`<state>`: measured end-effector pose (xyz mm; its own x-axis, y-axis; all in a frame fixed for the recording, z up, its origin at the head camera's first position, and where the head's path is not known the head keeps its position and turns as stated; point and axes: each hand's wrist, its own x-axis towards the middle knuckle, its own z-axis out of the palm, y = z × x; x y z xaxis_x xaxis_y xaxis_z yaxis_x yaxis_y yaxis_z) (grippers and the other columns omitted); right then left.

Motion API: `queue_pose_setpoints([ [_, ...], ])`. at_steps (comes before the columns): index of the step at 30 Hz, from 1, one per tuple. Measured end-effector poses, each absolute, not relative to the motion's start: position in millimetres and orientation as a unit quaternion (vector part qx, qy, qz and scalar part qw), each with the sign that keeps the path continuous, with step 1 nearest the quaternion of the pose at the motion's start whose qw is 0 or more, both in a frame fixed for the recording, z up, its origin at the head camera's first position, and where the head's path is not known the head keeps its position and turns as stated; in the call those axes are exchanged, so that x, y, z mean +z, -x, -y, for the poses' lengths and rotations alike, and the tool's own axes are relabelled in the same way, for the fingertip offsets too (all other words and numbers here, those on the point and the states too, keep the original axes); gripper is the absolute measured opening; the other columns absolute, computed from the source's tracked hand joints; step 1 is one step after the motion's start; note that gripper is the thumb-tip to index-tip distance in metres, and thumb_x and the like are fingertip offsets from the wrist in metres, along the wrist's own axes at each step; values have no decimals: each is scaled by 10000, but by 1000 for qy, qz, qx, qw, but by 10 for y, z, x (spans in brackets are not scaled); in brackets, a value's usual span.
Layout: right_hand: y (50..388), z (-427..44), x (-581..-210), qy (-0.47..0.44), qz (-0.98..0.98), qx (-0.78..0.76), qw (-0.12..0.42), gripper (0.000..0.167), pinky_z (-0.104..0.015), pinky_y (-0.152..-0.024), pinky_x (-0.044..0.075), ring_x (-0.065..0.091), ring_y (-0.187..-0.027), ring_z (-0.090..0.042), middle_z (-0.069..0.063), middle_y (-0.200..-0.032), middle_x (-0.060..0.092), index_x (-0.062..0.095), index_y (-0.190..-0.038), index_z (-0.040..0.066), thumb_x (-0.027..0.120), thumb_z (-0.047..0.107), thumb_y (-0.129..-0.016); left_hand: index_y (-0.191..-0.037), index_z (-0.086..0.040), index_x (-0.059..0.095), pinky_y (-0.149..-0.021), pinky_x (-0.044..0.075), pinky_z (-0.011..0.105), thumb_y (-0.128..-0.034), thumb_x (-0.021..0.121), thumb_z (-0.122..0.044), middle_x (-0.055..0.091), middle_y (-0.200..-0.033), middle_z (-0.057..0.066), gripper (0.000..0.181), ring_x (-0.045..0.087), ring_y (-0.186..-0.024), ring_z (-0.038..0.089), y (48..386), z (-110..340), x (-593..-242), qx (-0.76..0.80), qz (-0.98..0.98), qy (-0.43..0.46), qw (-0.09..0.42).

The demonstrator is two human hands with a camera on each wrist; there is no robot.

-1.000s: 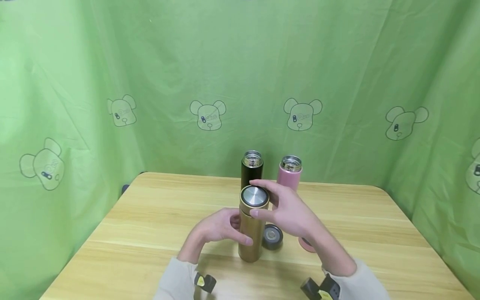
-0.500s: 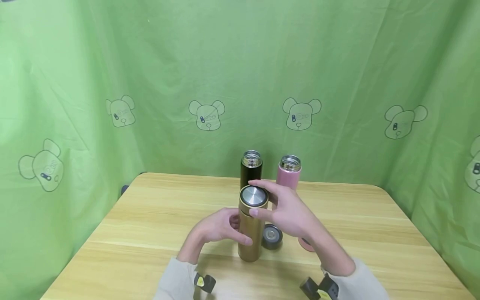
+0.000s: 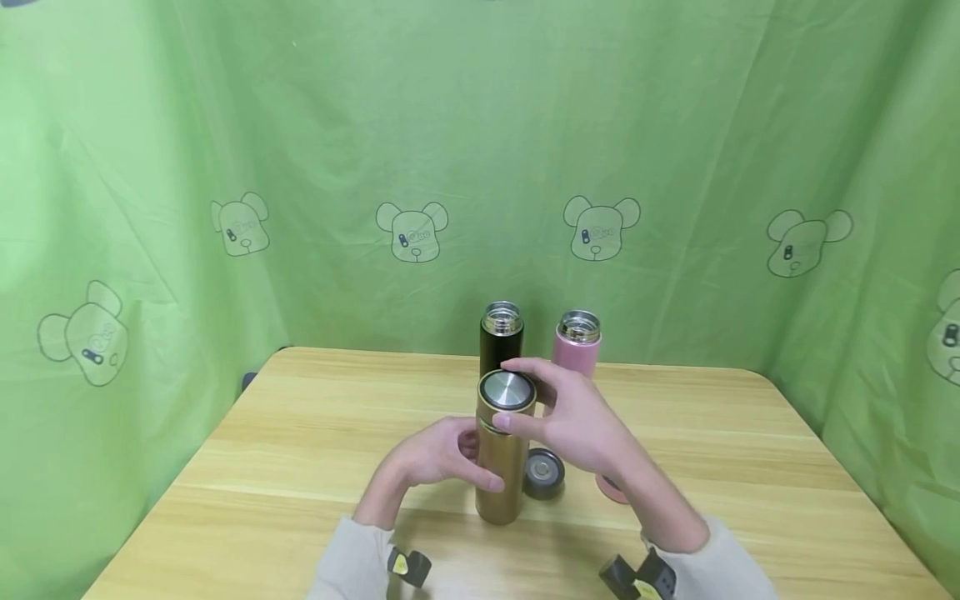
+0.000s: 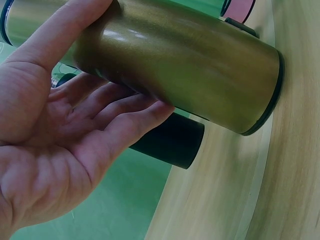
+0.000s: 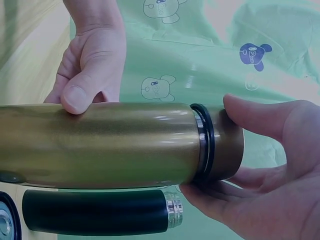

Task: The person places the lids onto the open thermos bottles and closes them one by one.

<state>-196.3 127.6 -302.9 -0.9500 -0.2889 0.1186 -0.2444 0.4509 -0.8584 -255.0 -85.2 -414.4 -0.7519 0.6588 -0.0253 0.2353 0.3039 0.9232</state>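
Observation:
A gold bottle (image 3: 501,471) stands upright on the table, its gold lid (image 3: 507,392) with a silver disc on top. My left hand (image 3: 442,452) grips the body from the left, thumb across the front and fingers behind. My right hand (image 3: 573,417) holds the lid between thumb and fingers. In the right wrist view the lid (image 5: 227,145) sits slightly tilted at the bottle's neck, a black ring and a strip of metal showing between lid and body (image 5: 110,145). The left wrist view shows the fingers (image 4: 125,112) against the gold body (image 4: 200,60).
Behind the gold bottle stand a lidless black bottle (image 3: 501,346) and a lidless pink bottle (image 3: 576,354). A dark lid (image 3: 543,473) lies just right of the gold bottle; a pink-rimmed piece (image 3: 612,489) is partly hidden by my right forearm. Green curtains (image 3: 480,125) surround the wooden table (image 3: 315,433).
The fingers and thumb of my right hand have shifted slightly around the lid, the thumb a little to the left. My left hand keeps its grip in the same place.

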Motion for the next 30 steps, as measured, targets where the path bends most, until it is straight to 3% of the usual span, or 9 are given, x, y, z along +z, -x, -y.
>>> queue_pose_setpoints([
  [9, 1968, -1237, -3063, 137, -868, -477, -7, 709, -453, -1009, 512, 641, -1125, -185, 52, -1203, 666, 555, -1322, 201, 894, 420, -741, -1250, -294, 663, -1031, 516, 313, -770, 887, -282, 720, -1206, -116, 530, 664, -1145, 88, 2536, 858, -4136, 513, -783, -286, 204],
  [22, 1989, -1223, -3116, 157, -878, -451, -41, 766, -490, -1026, 496, 608, -1116, -238, -63, -1193, 613, 488, -1289, 78, 882, 456, -752, -1289, -310, 652, -1044, 512, 318, -769, 885, -283, 714, -1222, -118, 570, 657, -1159, 88, 2524, 859, -4132, 513, -783, -284, 208],
  [30, 1938, -1281, -3024, 130, -875, -466, 25, 939, -529, -1069, 460, 537, -1269, -290, -55, -1344, 572, 378, -1494, 173, 854, 513, -760, -1266, -276, 656, -1039, 514, 322, -765, 888, -276, 718, -1210, -110, 552, 662, -1148, 91, 2546, 856, -4146, 513, -783, -284, 205],
])
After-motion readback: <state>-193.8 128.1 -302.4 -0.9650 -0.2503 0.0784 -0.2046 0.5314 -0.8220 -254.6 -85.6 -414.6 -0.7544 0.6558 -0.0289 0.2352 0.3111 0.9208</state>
